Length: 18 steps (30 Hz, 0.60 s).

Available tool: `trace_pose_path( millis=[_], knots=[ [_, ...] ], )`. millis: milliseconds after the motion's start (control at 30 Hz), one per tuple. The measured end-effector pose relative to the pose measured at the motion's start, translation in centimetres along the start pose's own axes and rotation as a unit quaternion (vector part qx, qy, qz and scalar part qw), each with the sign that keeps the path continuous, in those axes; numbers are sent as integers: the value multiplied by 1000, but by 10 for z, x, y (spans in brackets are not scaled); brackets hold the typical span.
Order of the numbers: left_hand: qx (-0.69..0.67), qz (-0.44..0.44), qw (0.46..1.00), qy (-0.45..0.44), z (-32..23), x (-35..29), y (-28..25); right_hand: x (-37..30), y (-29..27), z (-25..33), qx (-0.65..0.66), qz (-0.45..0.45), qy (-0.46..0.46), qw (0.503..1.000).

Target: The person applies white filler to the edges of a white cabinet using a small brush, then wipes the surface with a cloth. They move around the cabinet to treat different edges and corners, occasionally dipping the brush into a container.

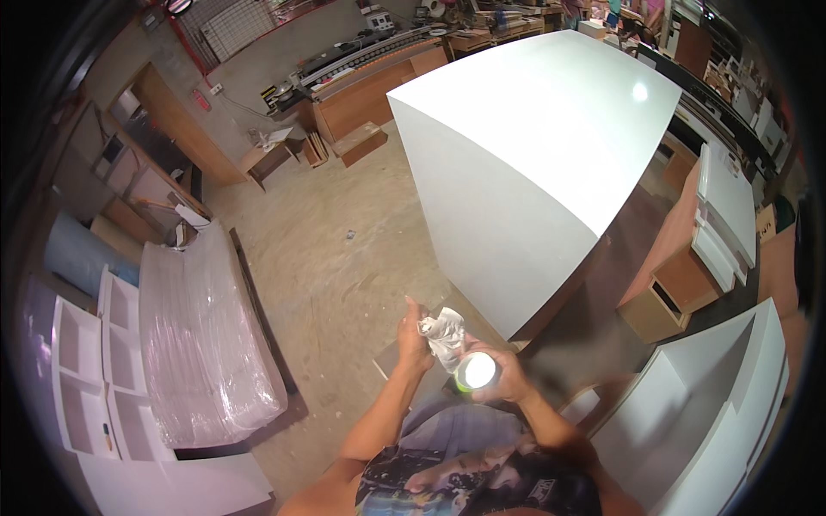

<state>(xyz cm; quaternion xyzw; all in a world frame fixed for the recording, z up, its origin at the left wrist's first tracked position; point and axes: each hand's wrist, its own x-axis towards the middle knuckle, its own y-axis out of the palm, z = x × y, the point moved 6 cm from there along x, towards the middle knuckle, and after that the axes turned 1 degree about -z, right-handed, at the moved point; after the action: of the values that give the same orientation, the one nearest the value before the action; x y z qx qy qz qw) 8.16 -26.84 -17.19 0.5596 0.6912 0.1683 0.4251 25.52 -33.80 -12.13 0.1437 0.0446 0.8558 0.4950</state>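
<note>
My left hand (413, 337) is closed around one end of a crumpled white cloth (446, 337), which hangs out to the right of the fingers. Just right of it, my right hand (509, 378) grips a round container (477, 371) with a bright white top and some green on its side. The container is close to the cloth; I cannot tell whether they touch. Both hands are in front of my body, near the lower corner of a large white cabinet-like box (499, 198).
At left lie a plastic-wrapped bundle (211, 344) and white shelf units (82, 340). White panels and a wooden box (654, 314) stand at right, above an open white cabinet (688, 413). A workbench (370, 86) lines the back wall, with a small table (267, 155) nearby.
</note>
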Motion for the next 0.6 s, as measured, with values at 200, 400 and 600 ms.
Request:
trace_pose_path(
  millis=[200,400,600],
  knots=[
    [4,133,991,5,-24,-28,25,37,17,-2,87,-6,13,996],
    [177,26,976,124,-32,-3,-21,71,29,-29,36,3,39,999],
    [260,36,927,267,-81,44,-42,129,56,-41,5,16,35,999]
  ],
)
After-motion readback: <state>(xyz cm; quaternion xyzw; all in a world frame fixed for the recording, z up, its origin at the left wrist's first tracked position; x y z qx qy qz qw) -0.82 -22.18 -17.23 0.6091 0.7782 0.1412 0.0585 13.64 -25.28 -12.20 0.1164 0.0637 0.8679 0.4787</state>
